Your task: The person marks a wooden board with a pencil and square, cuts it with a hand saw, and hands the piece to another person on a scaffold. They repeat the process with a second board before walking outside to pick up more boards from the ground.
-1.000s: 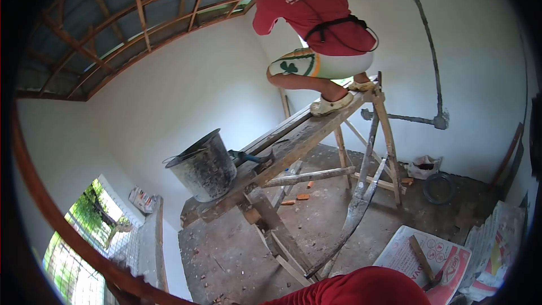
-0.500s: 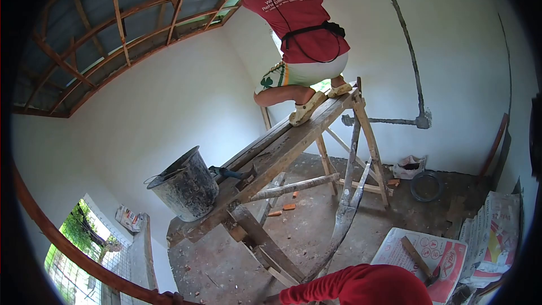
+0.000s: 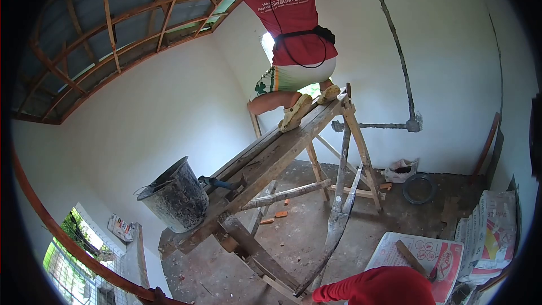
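trestle leg point(image 3: 333, 231) just beside red sleeve point(image 3: 372, 289)

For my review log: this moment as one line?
person: crouched on plank scaffold | bucket: on its near end | red sleeve: bottom edge, beside scaffold leg

The lower edge cuts off the wearer's red sleeve point(image 3: 372, 289) and keeps the hands out of sight, the top edge crops the co-worker point(image 3: 293, 28) at the head, and the print on the paper sack point(image 3: 435, 253) is too small to read
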Tool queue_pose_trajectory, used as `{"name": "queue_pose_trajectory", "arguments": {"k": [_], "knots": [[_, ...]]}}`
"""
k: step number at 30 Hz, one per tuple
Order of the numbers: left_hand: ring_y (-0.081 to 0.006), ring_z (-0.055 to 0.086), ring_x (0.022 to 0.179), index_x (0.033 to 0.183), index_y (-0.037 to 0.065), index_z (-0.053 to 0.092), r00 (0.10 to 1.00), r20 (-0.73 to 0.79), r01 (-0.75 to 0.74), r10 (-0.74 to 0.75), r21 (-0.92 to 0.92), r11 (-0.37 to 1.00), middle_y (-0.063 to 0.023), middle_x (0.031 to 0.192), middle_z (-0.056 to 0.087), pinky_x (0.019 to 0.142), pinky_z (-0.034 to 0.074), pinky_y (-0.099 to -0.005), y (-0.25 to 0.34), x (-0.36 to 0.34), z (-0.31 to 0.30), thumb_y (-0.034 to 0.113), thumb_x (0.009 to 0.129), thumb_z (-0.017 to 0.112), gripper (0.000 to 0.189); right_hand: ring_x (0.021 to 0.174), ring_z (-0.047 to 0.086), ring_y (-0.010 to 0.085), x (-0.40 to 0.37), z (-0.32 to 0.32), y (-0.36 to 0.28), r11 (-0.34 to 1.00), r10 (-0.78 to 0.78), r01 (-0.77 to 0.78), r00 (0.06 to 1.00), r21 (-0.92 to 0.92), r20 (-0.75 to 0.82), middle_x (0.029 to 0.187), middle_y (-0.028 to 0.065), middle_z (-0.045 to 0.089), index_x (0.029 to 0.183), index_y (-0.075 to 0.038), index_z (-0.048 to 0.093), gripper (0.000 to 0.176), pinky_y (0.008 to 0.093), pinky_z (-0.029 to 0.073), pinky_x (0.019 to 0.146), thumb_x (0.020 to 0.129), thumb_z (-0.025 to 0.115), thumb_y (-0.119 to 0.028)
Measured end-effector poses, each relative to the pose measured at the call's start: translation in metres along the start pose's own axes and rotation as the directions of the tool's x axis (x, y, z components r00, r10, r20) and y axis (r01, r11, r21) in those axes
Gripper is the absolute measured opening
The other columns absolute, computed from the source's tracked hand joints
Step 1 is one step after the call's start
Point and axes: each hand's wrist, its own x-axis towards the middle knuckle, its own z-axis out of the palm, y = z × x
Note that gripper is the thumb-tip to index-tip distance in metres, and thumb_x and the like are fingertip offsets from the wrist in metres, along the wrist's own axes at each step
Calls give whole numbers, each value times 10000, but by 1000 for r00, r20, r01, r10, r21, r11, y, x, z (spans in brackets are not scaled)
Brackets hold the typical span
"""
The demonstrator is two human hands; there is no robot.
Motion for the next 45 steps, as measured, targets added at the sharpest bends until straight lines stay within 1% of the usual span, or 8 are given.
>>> {"name": "queue_pose_trajectory", "arguments": {"k": [5,8,11,23,26,35,41,45], "knots": [[-248,600,786,1439,-59,255,995,63,-78,82,-72,994,-217,1065,587,624,577,-355,9,-11,7,-51,763,734,829,812,616,197,-1,-6,17,999,46,-46,999,-16,-6,977,85,631,1265,-107,480,638,380,524,730,769,725,-424],[-244,588,790,1441,-52,253,988,124,105,-94,-86,991,-219,1060,575,630,579,-348,-6,-2,13,-67,762,723,826,808,616,198,-2,-12,27,997,66,-66,998,-27,-4,971,85,630,1257,-106,481,629,380,523,726,767,725,-415],[-240,580,755,1443,-49,243,992,77,-86,100,-170,982,-204,1020,575,613,573,-351,-5,-8,16,-71,756,728,841,804,615,199,-4,-14,38,995,91,-91,996,-40,0,965,85,629,1248,-104,483,619,381,522,723,765,726,-407],[-210,576,702,1402,-37,276,975,125,-174,186,-98,980,-152,912,586,580,552,-342,-20,1,15,-62,748,733,798,787,613,204,-5,-8,72,985,153,-149,987,-84,41,939,86,627,1213,-98,491,582,381,519,710,758,729,-373],[-214,579,714,1393,-35,288,986,158,-22,53,-189,982,-149,909,588,588,547,-346,-11,-1,13,-52,757,726,772,783,612,205,-3,-6,79,983,162,-156,985,-99,53,933,86,626,1204,-97,493,573,382,518,707,756,730,-365],[-220,582,715,1379,-56,303,985,144,-92,93,-16,996,-153,916,591,611,545,-355,-4,-7,8,-62,766,700,731,771,610,208,-1,-5,104,969,205,-190,975,-156,89,913,87,624,1178,-92,498,546,382,516,698,751,732,-340],[-225,576,728,1371,-21,321,984,177,45,1,-253,966,-148,915,580,602,546,-345,10,-16,10,-73,769,711,719,763,609,210,-1,-9,123,955,245,-220,964,-199,106,901,87,622,1160,-89,502,528,383,515,691,747,733,-323],[-222,570,725,1363,1,334,986,168,30,8,-224,974,-148,909,571,583,538,-338,13,-17,12,-93,766,706,711,758,608,212,-1,-14,135,945,267,-237,957,-225,115,892,88,621,1148,-87,505,516,383,514,687,745,734,-312]]}}
